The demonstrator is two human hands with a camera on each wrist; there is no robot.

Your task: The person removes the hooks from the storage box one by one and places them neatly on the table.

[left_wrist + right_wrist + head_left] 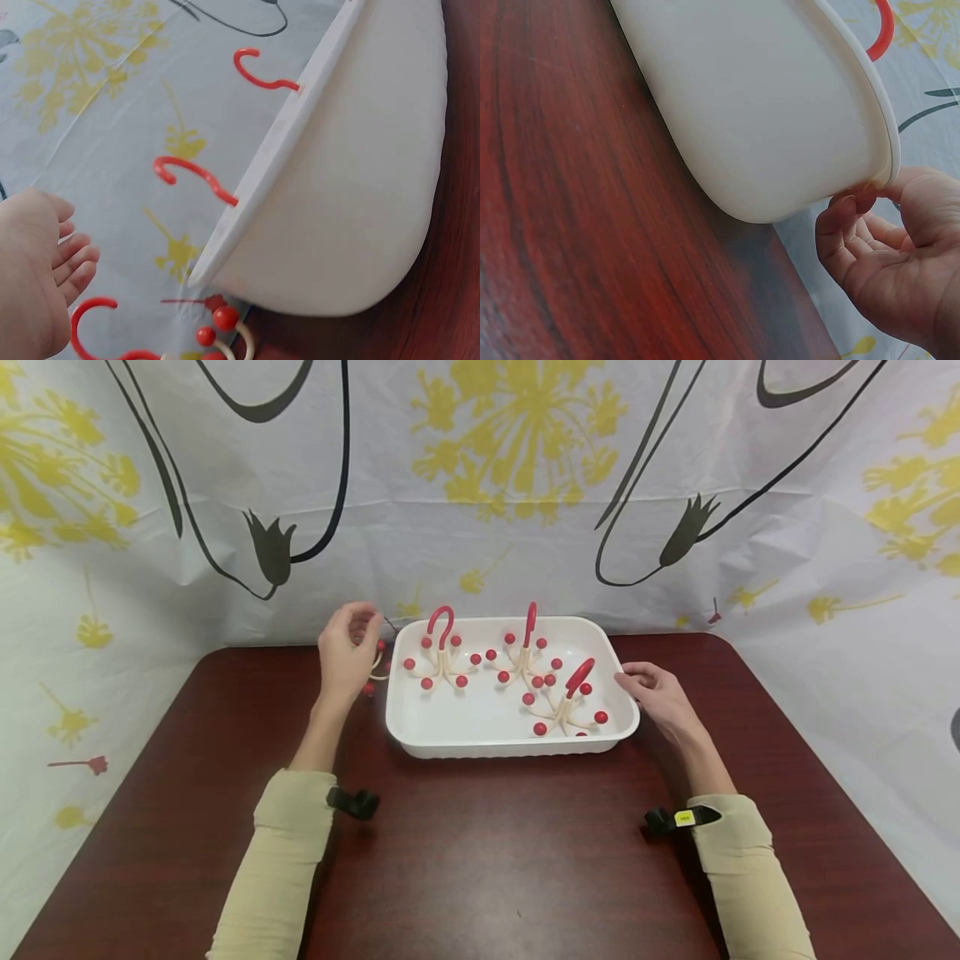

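A white rectangular tub stands on the table and holds 3 cream multi-arm hangers with red hooks and red ball tips: one at left, one at back centre and one at front right. Just left of the tub is another such hanger, partly hidden by my left hand. That hand is raised with loosely bent fingers; in the left wrist view a gap separates it from the hanger's red hook. My right hand pinches the tub's right rim.
The dark red-brown table extends in front and to both sides. A pale sheet with yellow and grey flower prints hangs close behind the tub. Black straps with small devices sit on both wrists.
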